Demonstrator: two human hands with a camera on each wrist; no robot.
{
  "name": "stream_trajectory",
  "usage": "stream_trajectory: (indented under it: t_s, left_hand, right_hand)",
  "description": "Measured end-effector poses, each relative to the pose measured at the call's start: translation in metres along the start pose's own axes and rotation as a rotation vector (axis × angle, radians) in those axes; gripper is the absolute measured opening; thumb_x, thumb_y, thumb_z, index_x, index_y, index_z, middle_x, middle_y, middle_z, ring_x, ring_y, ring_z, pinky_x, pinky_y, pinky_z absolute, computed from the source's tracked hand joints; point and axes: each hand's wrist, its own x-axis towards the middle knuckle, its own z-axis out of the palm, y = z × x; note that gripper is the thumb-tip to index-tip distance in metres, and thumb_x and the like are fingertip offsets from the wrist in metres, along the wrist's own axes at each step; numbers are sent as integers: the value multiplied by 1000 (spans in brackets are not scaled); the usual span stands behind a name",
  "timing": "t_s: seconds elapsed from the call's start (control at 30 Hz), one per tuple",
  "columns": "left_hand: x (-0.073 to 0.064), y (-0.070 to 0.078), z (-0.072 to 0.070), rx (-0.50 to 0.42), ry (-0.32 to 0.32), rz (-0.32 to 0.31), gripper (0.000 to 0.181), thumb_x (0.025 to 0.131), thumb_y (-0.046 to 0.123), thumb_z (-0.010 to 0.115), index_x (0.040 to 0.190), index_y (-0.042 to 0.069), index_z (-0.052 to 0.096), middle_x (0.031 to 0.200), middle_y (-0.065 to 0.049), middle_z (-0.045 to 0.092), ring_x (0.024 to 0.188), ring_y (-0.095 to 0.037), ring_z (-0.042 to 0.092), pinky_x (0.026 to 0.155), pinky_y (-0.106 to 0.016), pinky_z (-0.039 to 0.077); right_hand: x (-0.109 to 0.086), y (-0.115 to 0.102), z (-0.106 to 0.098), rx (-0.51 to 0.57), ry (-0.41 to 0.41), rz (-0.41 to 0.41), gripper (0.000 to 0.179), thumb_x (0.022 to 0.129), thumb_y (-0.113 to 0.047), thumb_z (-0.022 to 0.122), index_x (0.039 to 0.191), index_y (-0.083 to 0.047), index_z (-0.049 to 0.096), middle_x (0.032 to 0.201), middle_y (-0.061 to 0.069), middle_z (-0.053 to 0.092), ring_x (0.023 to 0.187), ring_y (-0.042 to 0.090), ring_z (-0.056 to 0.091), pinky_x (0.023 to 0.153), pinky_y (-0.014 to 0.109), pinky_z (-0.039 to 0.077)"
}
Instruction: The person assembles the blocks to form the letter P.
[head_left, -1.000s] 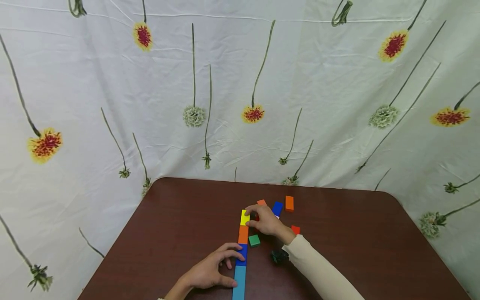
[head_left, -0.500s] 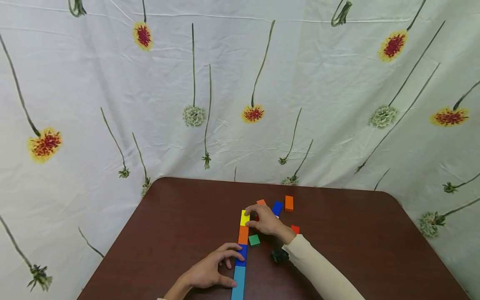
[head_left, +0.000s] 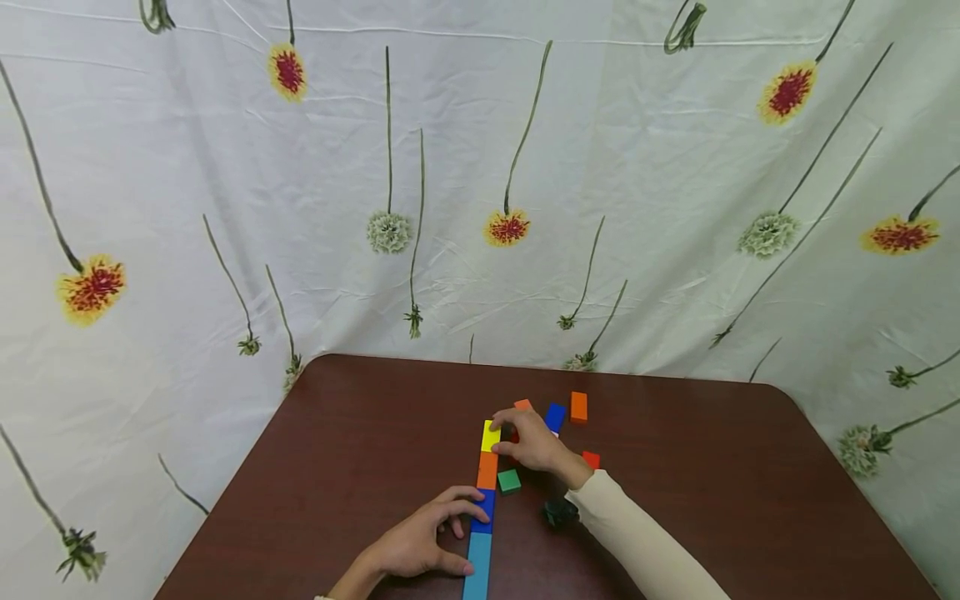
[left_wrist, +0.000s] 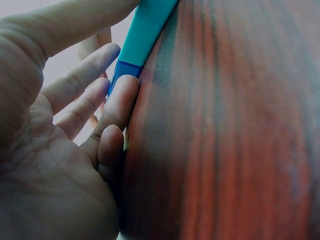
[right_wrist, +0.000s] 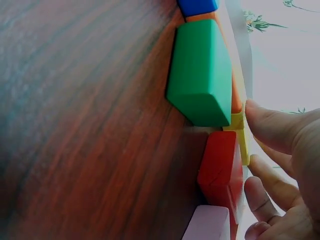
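Note:
A row of flat blocks runs away from me in the head view: light blue block [head_left: 477, 562], blue block [head_left: 484, 506], orange block [head_left: 487, 471], yellow block [head_left: 490, 437]. My left hand [head_left: 420, 537] lies to the left of the row, its fingers loosely spread. Fingertips touch the blue block and the thumb touches the light blue one. With thumb and index finger my right hand [head_left: 534, 442] pinches the yellow block at the far end. In the right wrist view, a green block [right_wrist: 200, 75] and a red block [right_wrist: 220, 162] stand beside the row.
Right of the row lie several loose blocks: an orange block [head_left: 579, 407], a blue block [head_left: 555, 416] and a red block [head_left: 591, 460]. A pale pink block [right_wrist: 207, 225] shows in the right wrist view. A flowered cloth [head_left: 450, 167] hangs behind the brown table [head_left: 712, 483].

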Motion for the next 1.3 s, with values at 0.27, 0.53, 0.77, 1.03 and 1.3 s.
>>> stream_trajectory:
  t_s: [0.27,0.53,0.77,1.03,1.3]
  left_hand:
    - [-1,2,0,9,16,6,41,89,22,77,127,15,64,154,-13,36,96,-12,52,79,-24,38]
    - [-1,1,1,-6,13,-9,41,88,21,78,127,16,65,154,-12,36,96,-13,52,79,-24,39]
    - [-1,0,1,-4,16,-12,40,88,21,78,126,17,65,153,-11,37,96,-12,52,78,-24,39]
    - [0,-1,2,-8,14,1,41,88,21,78,126,16,65,153,-11,37,96,-12,52,79,-23,40]
    - [-1,-1,2,-8,22,4,42,87,20,79,126,16,65,153,-11,37,97,-13,52,80,-22,41]
  right_hand:
    - [-8,1,-8,-19,41,10,27,92,-17,74,115,-5,69,126,13,66,104,30,59,101,55,40]
    - [-18,10,-16,-72,52,32,35,85,-24,81,113,-6,70,112,8,68,93,21,56,90,45,45]
    - [-23,16,-21,-40,30,41,40,80,-23,86,111,-4,70,110,10,69,74,14,54,68,26,47]
    - [-28,20,-24,-47,45,72,40,79,-25,86,111,-7,71,118,8,69,70,10,51,73,28,47]
    - [-30,22,-26,-65,47,103,39,79,-24,87,110,-9,70,121,7,67,101,21,53,91,42,48]
